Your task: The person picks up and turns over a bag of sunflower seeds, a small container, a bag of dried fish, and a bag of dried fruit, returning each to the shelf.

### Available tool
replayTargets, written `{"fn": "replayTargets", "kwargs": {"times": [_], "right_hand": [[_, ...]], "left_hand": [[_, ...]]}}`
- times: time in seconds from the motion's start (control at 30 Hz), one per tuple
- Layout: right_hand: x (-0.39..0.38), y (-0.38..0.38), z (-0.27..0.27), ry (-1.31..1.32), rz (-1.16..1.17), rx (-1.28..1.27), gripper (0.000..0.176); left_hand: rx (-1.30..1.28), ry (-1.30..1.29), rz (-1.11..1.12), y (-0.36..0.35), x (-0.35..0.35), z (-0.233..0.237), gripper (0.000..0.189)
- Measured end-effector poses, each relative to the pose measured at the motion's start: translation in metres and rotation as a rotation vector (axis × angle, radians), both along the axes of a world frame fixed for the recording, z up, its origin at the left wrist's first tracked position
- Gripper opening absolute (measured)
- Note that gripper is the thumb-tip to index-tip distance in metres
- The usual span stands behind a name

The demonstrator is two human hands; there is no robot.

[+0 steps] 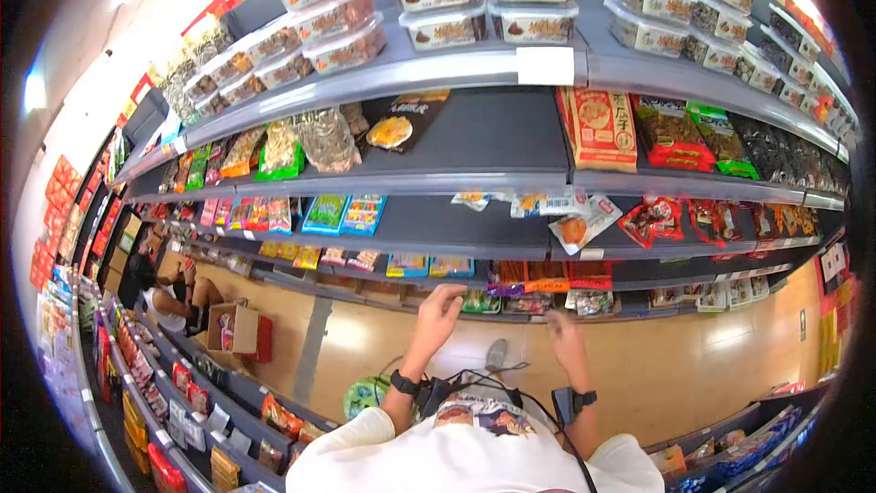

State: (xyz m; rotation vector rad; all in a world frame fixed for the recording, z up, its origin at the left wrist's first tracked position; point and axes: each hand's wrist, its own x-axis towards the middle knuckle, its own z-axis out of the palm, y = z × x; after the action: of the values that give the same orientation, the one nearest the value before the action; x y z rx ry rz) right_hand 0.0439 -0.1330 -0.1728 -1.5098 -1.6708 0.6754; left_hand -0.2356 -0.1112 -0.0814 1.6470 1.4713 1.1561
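My left hand (442, 310) is held in front of the lower shelves with its fingers stretched forward and nothing in it. Just beyond its fingertips are blue-and-yellow packets (429, 266) and a green packet (481, 301). My right hand (564, 333) is raised to the right, its fingers smeared by motion; no held thing is visible. Past it, red packets (590, 274) and clear-wrapped packs (591, 302) lie on the low shelves. A white-and-blue snack packet (584, 224) rests at an angle on the shelf above.
Stacked clear tubs (443, 26) fill the top shelf. A red-and-cream bag (598, 128) stands on the second shelf (493, 137). To the left, a person (169, 297) sits low near an open cardboard box (233, 327). Behind me runs another stocked shelf (201, 379). A green round object (365, 395) is beside me.
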Motion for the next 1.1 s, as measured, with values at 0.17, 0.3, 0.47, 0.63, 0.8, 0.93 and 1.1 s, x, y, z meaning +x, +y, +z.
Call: {"fn": "replayTargets", "kwargs": {"times": [0.17, 0.3, 0.47, 0.63, 0.8, 0.93, 1.1], "right_hand": [[-0.013, -0.03, -0.011, 0.332, 0.017, -0.261, 0.027], [-0.011, -0.005, -0.037, 0.357, -0.057, -0.294, 0.027], [-0.059, 0.085, 0.025, 0.072, -0.117, -0.149, 0.025], [-0.148, 0.146, 0.11, 0.206, -0.014, 0.138, 0.024], [-0.213, 0.153, 0.119, 0.246, 0.201, 0.126, 0.022], [-0.222, 0.157, 0.129, 0.037, 0.286, 0.146, 0.02], [-0.215, 0.169, 0.148, 0.235, 0.148, 0.29, 0.017]], "left_hand": [[0.437, 0.243, -0.052, 0.087, -0.022, 0.071, 0.02], [0.64, 0.413, 0.054, 0.172, -0.064, 0.12, 0.03], [0.622, 0.734, 0.261, 0.276, -0.114, 0.099, 0.052], [0.399, 0.833, 0.152, 0.285, -0.11, 0.083, 0.061], [0.323, 0.78, 0.042, 0.275, -0.107, 0.099, 0.062], [0.416, 0.752, -0.069, 0.268, -0.097, 0.101, 0.049], [0.554, 0.785, -0.185, 0.263, -0.057, 0.105, 0.04]]}}
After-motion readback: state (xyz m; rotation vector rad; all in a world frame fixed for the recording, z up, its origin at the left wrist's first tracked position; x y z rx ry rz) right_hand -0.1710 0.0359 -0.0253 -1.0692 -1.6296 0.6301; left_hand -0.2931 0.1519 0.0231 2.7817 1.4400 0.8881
